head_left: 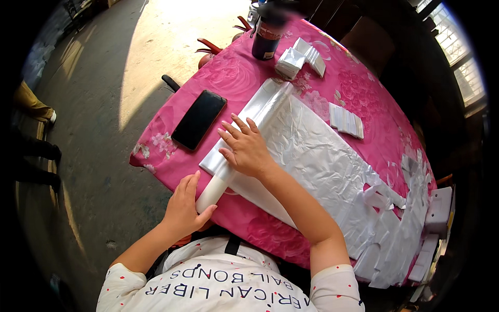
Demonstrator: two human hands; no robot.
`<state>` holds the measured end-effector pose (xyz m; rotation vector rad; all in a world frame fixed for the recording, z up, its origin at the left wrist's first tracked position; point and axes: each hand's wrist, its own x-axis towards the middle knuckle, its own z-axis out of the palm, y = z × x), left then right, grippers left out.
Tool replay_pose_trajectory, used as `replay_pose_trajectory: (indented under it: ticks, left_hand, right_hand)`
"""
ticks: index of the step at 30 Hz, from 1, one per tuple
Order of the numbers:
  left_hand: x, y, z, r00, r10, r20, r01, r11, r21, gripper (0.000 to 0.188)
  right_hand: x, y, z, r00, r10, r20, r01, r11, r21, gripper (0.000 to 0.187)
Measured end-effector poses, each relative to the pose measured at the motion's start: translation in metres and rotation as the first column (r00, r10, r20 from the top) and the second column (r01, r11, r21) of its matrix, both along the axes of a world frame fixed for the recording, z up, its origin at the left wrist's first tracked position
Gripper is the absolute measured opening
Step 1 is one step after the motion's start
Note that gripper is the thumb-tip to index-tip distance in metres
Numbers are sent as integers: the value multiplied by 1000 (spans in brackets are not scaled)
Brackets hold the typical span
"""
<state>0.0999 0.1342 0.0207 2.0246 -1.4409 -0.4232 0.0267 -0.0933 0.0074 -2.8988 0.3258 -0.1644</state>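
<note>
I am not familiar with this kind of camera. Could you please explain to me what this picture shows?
There is no machine here: these are a person's bare hands. The picture comes from a wide fisheye camera worn on the head, looking down, so edges look bent.

The left hand cups the near end of a white tube; how firmly, I cannot tell. The right hand rests spread, palm down, over the plastic-wrapped part farther along.

To the right, a thin whitish plastic sheet covers much of the pink floral tablecloth. Also on the table are a black phone, a dark bottle and small stacks of folded plastic, one of them beyond the sheet.
</note>
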Motion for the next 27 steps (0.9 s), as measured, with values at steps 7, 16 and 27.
replay_pose_trajectory:
  ticks: [7,16,27]
  left_hand:
    - [7,-9,-10,952,41,-302,-28,998,48,72]
    - [-12,-4,-2,-532,-5,-847,368,899,-236,81]
    - [-29,-24,14,-185,133,-974,535,845,13,61]
  right_hand:
    - [34,32,-24,597,-656,462,483,754,445,76]
    - [-30,31,43,652,-751,103,-589,-416,692,53]
    - [-79,57,45,543,-840,-12,-397,-269,877,52]
